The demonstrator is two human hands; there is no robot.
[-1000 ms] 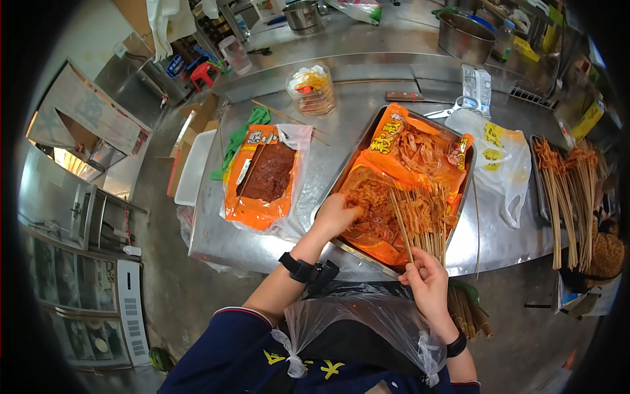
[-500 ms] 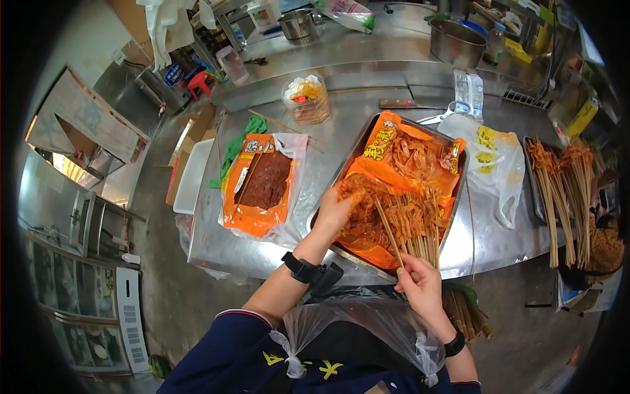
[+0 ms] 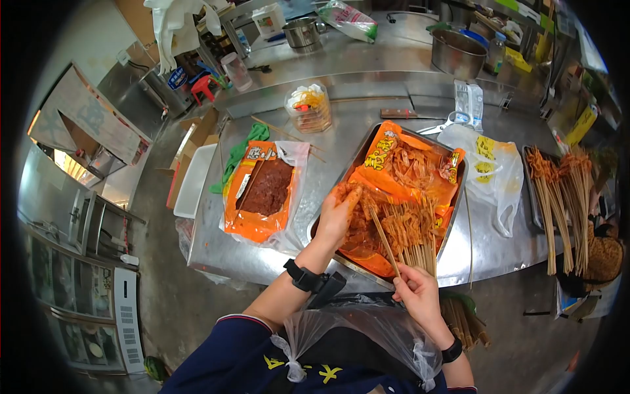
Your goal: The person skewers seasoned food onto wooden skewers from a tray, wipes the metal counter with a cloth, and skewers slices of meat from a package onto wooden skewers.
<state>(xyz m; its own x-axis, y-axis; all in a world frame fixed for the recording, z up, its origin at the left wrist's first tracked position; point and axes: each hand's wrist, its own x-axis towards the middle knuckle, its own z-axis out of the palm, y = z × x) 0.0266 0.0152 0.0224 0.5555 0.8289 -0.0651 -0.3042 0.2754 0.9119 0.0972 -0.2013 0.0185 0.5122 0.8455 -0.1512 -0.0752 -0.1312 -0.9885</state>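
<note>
My right hand [image 3: 417, 292] is closed around the lower end of a wooden skewer [image 3: 383, 238], which slants up into the metal tray [image 3: 354, 266]. My left hand [image 3: 338, 213] is at the tray's left side, its sauce-covered fingers bent round reddish food pieces [image 3: 367, 197] near the skewer's tip. Orange packaging [image 3: 400, 190] lines the tray and holds more red, saucy food. Several loaded skewers [image 3: 420, 256] lie side by side in it, their sticks toward me.
Left of the tray lies an orange packet of dark red food [image 3: 266, 190], beside a green cloth [image 3: 243, 154]. Behind are a plastic tub [image 3: 308, 115] and scissors [image 3: 453, 121]. On the right are a white bag [image 3: 492, 177] and a tray of skewers [image 3: 558, 203].
My left hand has drawn its fingers in around the food by the skewer's tip. The skewer and my right hand have shifted slightly left and down in view.
</note>
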